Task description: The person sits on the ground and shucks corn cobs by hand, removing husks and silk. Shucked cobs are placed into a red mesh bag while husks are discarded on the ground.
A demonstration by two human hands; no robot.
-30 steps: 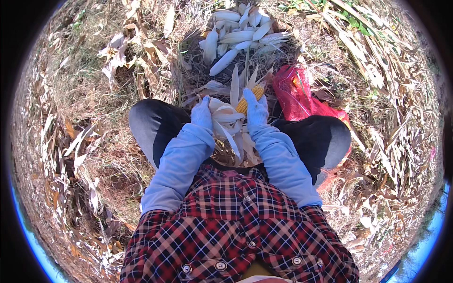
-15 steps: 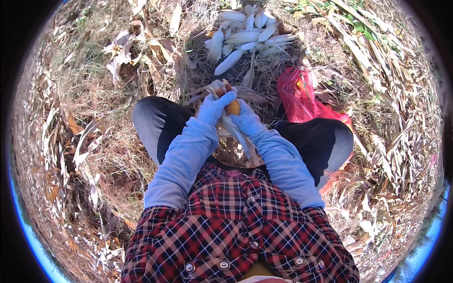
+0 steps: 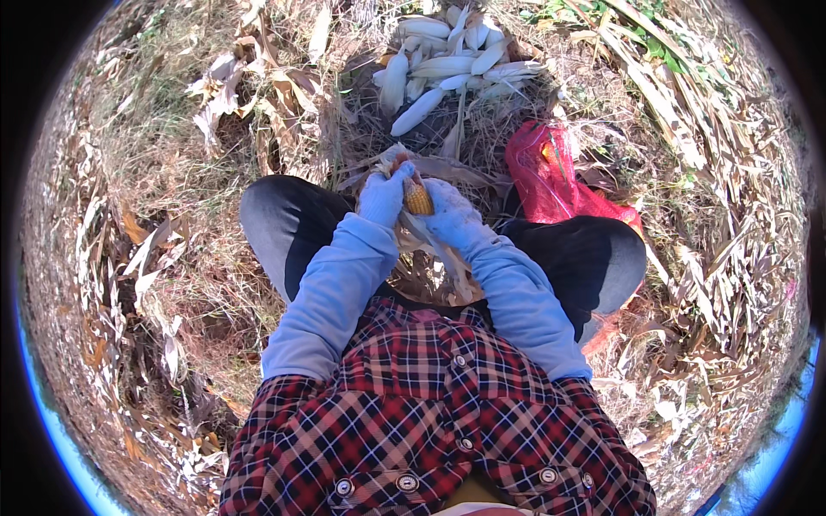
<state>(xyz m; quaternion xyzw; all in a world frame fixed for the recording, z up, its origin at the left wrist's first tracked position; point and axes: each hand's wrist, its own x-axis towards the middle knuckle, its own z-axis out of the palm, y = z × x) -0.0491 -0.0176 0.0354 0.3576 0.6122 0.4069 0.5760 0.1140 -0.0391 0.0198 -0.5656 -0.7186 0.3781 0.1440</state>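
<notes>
An ear of corn with bare yellow kernels is held between my hands, above the gap between my bent legs. My left hand, in a pale glove, wraps round its upper left side. Close against the cob's right side, my gloved right hand is closed on the peeled husk; its fingertips are partly hidden. Pale strips of husk hang below the hands toward my lap. Dry husk and reddish-brown silk stick out at the ear's far end.
A heap of ears in pale husks lies ahead on the dry grass. The red mesh bag lies beside my right knee, with something orange-yellow in it. Dry corn stalks and leaves cover the ground at the right.
My left hand has shifted slightly down and left along the ear, baring more kernels. My right hand has turned a little, and the hanging husk strips have moved.
</notes>
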